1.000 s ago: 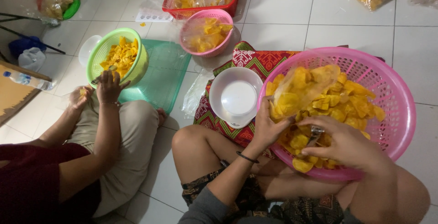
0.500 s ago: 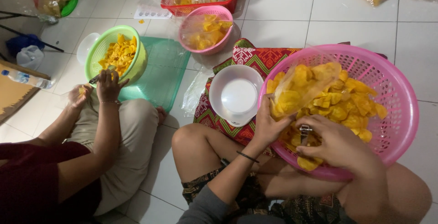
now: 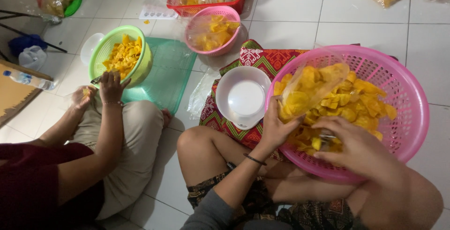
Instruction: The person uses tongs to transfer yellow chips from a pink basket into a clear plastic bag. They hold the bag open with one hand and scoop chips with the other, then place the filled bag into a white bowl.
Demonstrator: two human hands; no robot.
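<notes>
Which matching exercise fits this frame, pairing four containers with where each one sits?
Things:
1. large pink basket
2. green basket
3. white bowl
4. red crate

Places:
A. on the patterned cloth, beside the left hand
B. at the top, behind the small pink basket
C. on the person's lap, under the right hand
D. in front of the co-worker's hand

Pairs: 1-C, 2-D, 3-A, 4-B

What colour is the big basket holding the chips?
Pink basket, filled with yellow chips; the head view shows it best.
</notes>
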